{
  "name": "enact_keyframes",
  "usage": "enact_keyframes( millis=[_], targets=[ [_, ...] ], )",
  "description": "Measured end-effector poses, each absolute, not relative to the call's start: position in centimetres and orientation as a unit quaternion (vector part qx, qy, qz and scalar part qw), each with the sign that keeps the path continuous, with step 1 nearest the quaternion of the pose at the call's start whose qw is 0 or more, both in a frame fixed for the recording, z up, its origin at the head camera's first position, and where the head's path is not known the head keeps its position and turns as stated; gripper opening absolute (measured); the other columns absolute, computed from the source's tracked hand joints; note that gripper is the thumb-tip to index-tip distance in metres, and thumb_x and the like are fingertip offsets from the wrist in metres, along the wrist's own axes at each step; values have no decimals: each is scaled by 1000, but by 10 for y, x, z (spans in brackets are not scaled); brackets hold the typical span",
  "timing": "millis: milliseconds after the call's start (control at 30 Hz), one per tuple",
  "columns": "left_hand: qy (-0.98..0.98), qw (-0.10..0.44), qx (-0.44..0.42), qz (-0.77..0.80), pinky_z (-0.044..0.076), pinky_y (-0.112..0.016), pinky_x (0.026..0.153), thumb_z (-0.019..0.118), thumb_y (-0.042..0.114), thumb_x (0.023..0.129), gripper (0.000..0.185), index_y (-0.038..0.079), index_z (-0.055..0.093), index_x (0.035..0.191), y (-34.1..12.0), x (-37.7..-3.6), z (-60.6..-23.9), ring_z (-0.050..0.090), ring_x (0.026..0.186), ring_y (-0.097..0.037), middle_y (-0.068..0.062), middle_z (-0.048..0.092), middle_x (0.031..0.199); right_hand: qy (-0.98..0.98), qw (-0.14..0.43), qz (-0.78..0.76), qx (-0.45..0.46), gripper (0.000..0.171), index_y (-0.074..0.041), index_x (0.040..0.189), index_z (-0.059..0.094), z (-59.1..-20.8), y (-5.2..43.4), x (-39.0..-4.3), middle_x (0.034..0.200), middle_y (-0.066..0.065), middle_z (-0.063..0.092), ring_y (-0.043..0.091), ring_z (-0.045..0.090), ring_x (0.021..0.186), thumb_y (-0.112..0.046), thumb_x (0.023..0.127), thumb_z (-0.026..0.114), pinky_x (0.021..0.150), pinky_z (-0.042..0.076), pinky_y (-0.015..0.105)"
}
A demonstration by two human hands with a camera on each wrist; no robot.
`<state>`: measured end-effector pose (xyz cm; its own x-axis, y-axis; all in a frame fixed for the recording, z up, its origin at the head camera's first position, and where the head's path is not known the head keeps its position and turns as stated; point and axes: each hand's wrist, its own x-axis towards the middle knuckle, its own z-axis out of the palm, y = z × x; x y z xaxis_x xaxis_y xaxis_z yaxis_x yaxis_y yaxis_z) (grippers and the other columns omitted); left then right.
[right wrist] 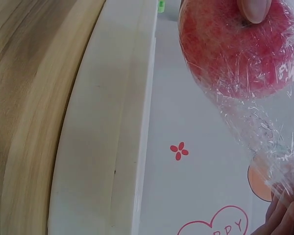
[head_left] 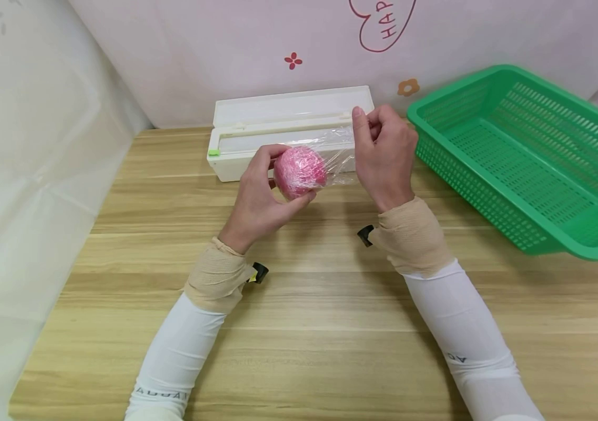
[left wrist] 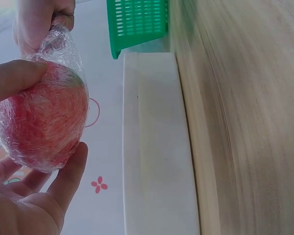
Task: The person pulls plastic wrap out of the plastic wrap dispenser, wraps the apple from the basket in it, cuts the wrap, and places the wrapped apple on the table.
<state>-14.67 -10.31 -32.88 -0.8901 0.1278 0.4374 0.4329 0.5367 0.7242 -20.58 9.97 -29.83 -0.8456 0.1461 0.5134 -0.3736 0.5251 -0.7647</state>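
Observation:
A pinkish-red apple (head_left: pixel 300 172) is covered in clear plastic wrap, raised in front of a white wrap dispenser box. My left hand (head_left: pixel 263 199) holds it from the left, thumb below and fingers behind it in the head view. Gathered plastic wrap (head_left: pixel 342 156) stretches from the apple to my right hand (head_left: pixel 386 156), whose curled fingers grip its bunched end. In the left wrist view the wrap (left wrist: pixel 63 41) narrows into a twist at the right hand. The right wrist view shows the left thumb (right wrist: pixel 255 9) pressing near the apple's stem hollow.
Behind the hands the white dispenser box (head_left: pixel 232 169) stands with its lid (head_left: pixel 293 107) raised, a green slider (head_left: pixel 214 152) at its left end. To the right is a green plastic basket (head_left: pixel 519 219) on the wooden table (head_left: pixel 299 351). A printed cloth (head_left: pixel 199 52) hangs at the back.

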Motion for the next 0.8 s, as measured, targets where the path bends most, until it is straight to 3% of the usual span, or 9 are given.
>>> enact_keyframes(
  millis=[800],
  targets=[
    [-839,206,-167,-474,64,-44,89,95,15,75,80,-3,49,137,-101,-145,-327,60,121,-25,-16,58,136,-820,261,504,67,38,-2,83,64,-300,101,-210,68,-5,50,9,47,66,-30,108,61,68,36,22]
  ],
)
